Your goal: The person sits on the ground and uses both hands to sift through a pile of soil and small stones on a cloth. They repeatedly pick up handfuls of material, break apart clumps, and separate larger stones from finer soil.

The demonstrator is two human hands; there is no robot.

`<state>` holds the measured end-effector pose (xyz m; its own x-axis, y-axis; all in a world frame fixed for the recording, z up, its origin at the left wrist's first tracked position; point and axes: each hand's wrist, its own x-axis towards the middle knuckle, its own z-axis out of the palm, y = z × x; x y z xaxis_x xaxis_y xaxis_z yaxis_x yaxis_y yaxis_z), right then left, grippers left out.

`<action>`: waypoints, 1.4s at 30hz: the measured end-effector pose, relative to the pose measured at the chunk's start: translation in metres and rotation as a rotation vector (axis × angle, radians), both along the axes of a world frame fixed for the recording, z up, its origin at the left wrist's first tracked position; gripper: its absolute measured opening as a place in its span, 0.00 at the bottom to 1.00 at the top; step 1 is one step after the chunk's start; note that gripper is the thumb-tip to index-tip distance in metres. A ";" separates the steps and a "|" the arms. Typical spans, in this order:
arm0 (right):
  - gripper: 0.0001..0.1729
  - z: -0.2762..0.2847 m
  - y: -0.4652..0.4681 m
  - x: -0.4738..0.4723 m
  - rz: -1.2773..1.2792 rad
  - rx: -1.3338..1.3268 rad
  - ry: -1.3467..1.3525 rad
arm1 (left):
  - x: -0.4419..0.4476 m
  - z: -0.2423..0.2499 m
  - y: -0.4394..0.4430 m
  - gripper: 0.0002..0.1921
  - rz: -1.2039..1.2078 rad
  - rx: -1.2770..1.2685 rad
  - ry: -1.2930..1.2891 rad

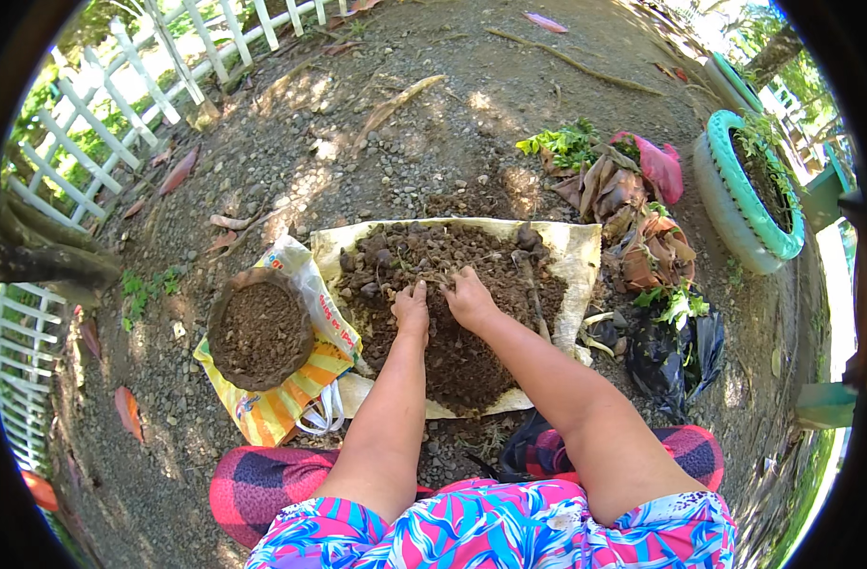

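Loose brown soil (469,355) is heaped on a pale woven sack (579,284) spread over the ground before me. Both my hands are at the middle of the heap, a short way apart. My left hand (411,309) touches the soil with its fingers bent. Close by on the right, my right hand (469,299) has its fingertips together at some dry root bits; whether it grips any is too small to tell. Dark clods (376,259) lie along the heap's far side. A stick (537,302) rests on the soil at the right.
Left of the sack, a round pot of soil (261,327) stands on a yellow-and-white plastic bag (263,419). To the right lie leafy plants with dry leaves (611,185), a pink bag (657,167) and a black plastic bag (665,363). Beyond is a turquoise-painted tire planter (725,192).
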<state>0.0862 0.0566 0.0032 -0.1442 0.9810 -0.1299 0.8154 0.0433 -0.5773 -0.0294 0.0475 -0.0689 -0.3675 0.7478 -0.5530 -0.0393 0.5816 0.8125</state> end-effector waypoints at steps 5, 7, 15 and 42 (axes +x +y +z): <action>0.18 0.001 0.027 0.017 0.160 -0.287 -0.059 | -0.009 0.002 -0.009 0.27 0.053 -0.223 0.402; 0.20 -0.002 0.046 0.022 0.122 -0.320 -0.116 | -0.013 0.002 -0.009 0.34 0.188 -0.364 0.423; 0.39 -0.036 0.100 0.039 -0.089 -0.496 -0.223 | -0.026 -0.010 -0.005 0.42 0.099 -0.577 0.374; 0.13 0.008 0.035 0.010 0.105 -0.188 -0.073 | 0.015 0.018 0.001 0.30 -0.151 0.124 0.049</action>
<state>0.0963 0.0916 0.0108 -0.2282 0.9186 -0.3227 0.8518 0.0278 -0.5231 -0.0139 0.0480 -0.0508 -0.2700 0.8578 -0.4373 0.0824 0.4731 0.8771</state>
